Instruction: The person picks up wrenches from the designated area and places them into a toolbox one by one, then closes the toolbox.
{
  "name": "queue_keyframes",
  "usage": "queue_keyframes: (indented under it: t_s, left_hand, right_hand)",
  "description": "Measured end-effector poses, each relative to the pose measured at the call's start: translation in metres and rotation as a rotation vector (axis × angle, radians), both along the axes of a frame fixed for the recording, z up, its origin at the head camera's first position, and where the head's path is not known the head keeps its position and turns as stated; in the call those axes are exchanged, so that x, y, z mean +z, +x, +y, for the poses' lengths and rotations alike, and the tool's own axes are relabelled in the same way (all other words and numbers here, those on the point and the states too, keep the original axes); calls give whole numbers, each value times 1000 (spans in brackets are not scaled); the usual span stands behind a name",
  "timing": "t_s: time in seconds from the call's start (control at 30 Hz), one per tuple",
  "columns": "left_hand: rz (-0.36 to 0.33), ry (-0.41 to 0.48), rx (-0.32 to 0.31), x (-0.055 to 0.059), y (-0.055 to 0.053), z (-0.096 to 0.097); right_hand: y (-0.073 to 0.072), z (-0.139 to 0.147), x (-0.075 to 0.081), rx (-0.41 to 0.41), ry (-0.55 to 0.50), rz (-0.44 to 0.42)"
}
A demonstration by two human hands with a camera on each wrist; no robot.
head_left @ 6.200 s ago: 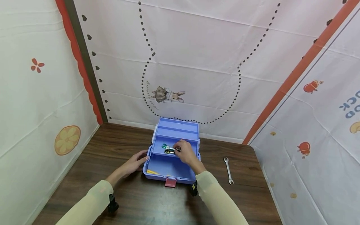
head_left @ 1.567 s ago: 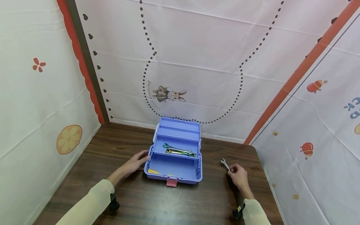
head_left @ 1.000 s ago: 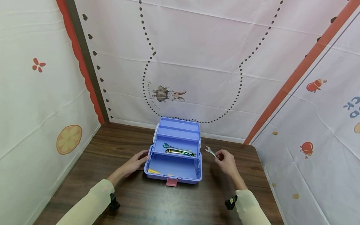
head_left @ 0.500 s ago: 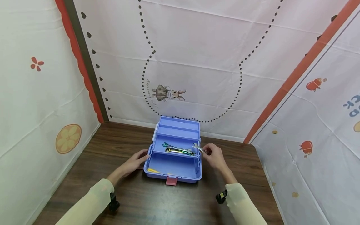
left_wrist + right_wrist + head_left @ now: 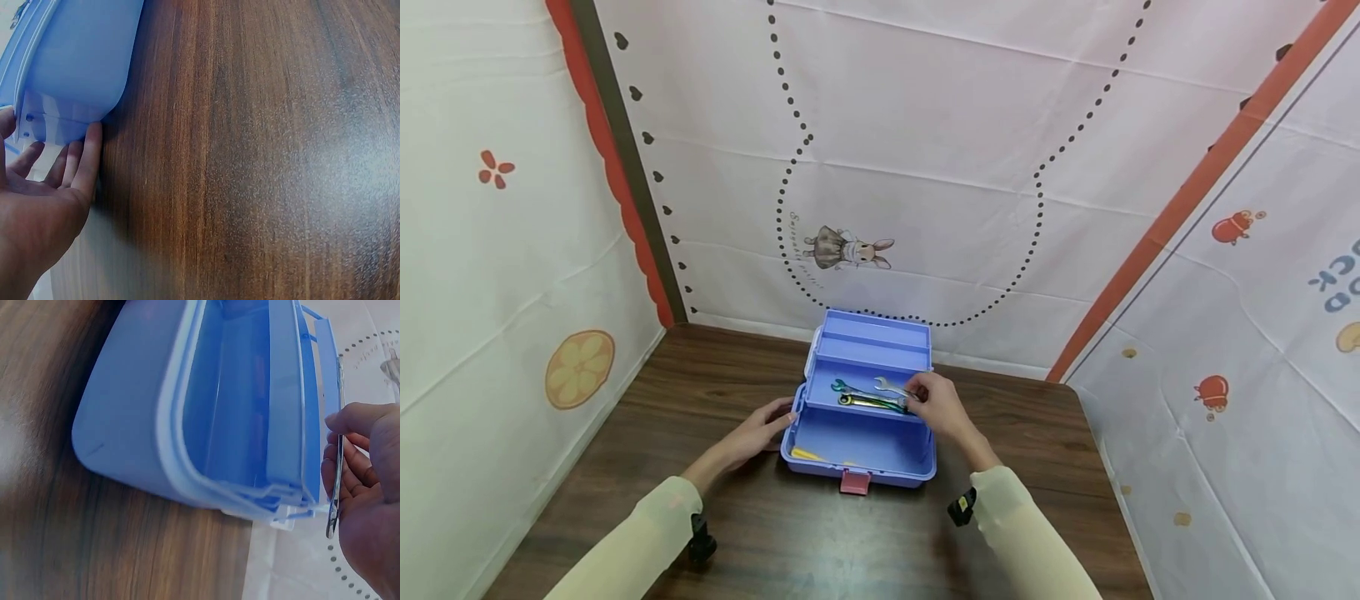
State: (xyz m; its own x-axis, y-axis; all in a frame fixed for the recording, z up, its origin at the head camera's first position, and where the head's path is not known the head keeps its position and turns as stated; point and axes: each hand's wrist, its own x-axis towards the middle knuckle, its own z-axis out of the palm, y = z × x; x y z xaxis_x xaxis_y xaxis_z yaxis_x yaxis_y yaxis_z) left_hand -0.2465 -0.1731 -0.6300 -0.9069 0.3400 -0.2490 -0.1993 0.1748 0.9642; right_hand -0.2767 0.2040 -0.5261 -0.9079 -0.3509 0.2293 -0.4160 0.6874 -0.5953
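Observation:
A blue-purple toolbox [image 5: 880, 481] stands with its lid and tray raised. My right hand [image 5: 946, 410] pinches a silver open-end wrench [image 5: 889, 386] between thumb and fingers over the tray's right side. In the right wrist view, the wrench [image 5: 339, 462] is seen edge-on, beside the box. Below it in the tray [image 5: 822, 392] lie a green-ended wrench [image 5: 854, 390] and a yellowish ratchet wrench [image 5: 861, 402], their right ends partly behind my fingers. At the box's left side rests my left hand [image 5: 752, 435]; in the left wrist view, its fingertips [image 5: 94, 134] touch the outer wall.
Yellow pieces [image 5: 807, 455] lie at the front left of the lower compartment. A pink latch [image 5: 855, 481] hangs off the box front onto the dark wooden table [image 5: 820, 542]. Printed cloth walls [image 5: 925, 208] enclose the table at the back and sides.
My right hand picked up the silver wrench from the table at the right, then carried it left over the tray. The left hand has stayed at the toolbox side.

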Motion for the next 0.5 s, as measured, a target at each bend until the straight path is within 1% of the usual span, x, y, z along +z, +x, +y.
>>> queue_keyframes:
  t_s: [0.1, 0.3, 0.5]
  left_hand:
    - [-9, 1, 10, 0, 0, 0]
    - [-5, -2, 5, -1, 1, 0]
    - [-2, 4, 5, 0, 1, -1]
  right_hand:
    - [-2, -9, 2, 21, 22, -3]
    - [-6, -24, 4, 49, 44, 28]
    - [-8, -36, 3, 74, 32, 41]
